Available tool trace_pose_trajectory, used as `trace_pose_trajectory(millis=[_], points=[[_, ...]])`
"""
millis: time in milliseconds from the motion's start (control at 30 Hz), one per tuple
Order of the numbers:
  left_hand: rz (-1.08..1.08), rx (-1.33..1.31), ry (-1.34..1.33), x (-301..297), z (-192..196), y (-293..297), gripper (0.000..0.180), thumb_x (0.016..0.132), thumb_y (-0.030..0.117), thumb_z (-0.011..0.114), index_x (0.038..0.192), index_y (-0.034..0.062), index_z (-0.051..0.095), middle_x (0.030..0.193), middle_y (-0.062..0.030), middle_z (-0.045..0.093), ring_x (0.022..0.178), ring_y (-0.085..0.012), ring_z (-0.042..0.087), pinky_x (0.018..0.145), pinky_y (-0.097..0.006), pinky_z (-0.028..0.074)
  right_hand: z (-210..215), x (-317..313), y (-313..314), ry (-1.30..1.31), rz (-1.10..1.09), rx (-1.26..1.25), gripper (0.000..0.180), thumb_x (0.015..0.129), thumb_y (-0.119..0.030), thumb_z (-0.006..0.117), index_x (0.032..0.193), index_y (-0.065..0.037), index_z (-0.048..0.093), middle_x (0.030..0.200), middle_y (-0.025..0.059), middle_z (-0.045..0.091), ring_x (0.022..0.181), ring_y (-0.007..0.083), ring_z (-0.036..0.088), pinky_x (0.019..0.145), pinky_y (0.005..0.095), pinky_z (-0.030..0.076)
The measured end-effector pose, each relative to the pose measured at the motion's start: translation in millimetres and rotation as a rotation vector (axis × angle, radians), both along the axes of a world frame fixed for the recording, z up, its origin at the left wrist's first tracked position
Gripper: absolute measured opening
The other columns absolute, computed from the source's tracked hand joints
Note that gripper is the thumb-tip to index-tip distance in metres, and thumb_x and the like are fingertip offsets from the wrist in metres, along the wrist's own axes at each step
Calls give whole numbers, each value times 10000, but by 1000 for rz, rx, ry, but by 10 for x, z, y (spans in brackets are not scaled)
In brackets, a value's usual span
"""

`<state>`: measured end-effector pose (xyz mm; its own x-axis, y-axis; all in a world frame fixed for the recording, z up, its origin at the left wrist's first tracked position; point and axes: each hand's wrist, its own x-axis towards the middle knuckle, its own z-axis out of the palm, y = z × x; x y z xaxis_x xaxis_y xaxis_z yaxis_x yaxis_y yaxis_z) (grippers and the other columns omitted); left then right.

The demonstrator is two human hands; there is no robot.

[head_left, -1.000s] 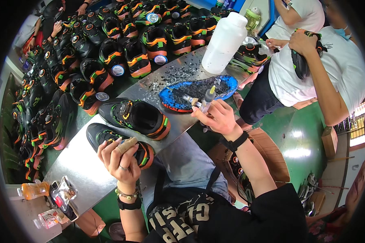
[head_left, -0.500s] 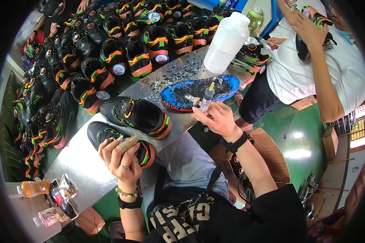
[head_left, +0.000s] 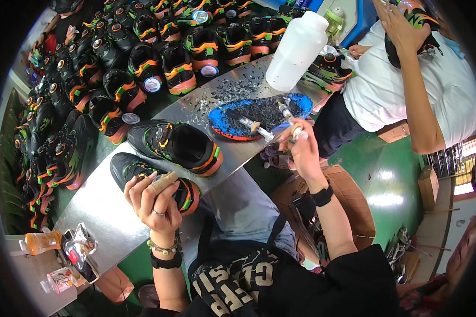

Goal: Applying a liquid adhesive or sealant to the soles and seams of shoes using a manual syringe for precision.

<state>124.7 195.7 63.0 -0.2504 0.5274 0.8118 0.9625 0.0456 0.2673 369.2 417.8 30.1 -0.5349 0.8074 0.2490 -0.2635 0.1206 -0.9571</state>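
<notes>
The right hand (head_left: 304,147) had lowered a syringe (head_left: 284,110) to the blue sole-shaped tray (head_left: 302,102) right of the black shoes (head_left: 165,146), apparently setting it aside (its fingers half-curled, grip unclear), while the left hand (head_left: 159,211) kept its fingers closed on a tan block (head_left: 163,182).

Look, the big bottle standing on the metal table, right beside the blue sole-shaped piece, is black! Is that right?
Not quite: the colour is wrong. The head view shows that the big bottle is white. It does stand on the metal table, beside the blue sole-shaped piece.
</notes>
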Motion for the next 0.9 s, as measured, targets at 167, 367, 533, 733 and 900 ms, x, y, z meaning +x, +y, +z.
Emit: trace_pose_trajectory(millis=[167, 367, 533, 733, 900], points=[[0, -1, 0, -1, 1, 4, 217, 646, 54, 571, 798, 122, 710, 836, -45, 648, 932, -241, 613, 951, -468, 393, 54, 169, 85, 268, -69, -423, 379, 1008, -401, 387, 1215, -91, 452, 835, 43, 512, 782, 126, 487, 683, 270, 420], [-2, 1, -2, -4, -8, 7, 215, 648, 50, 569, 793, 123, 710, 842, -42, 655, 936, -241, 612, 952, -465, 392, 333, 141, 5, 294, -236, -553, 425, 982, -432, 455, 1187, -63, 494, 795, 28, 520, 739, 110, 489, 667, 253, 407], [-2, 4, -3, -3, -9, 3, 211, 655, 57, 564, 793, 124, 709, 850, -38, 659, 938, -242, 613, 953, -467, 390, 479, 81, 20, 306, -351, -528, 438, 967, -422, 497, 1158, -29, 523, 785, 41, 536, 720, 116, 496, 654, 253, 405], [-22, -31, -15, 4, 22, 6, 242, 699, 62, 569, 891, 129, 698, 886, -46, 657, 951, -254, 598, 963, -470, 372, 382, -27, 109, 444, -289, -691, 437, 957, -425, 514, 1137, -27, 530, 819, 56, 545, 741, 112, 497, 666, 247, 419], [-43, -258, 14, -22, 212, -86, 310, 749, 92, 579, 1042, 153, 659, 1013, -53, 639, 1016, -269, 557, 978, -478, 349, 323, 31, 19, 332, -480, -485, 412, 964, -407, 505, 1150, -40, 524, 886, 62, 560, 793, 121, 506, 718, 252, 424]])
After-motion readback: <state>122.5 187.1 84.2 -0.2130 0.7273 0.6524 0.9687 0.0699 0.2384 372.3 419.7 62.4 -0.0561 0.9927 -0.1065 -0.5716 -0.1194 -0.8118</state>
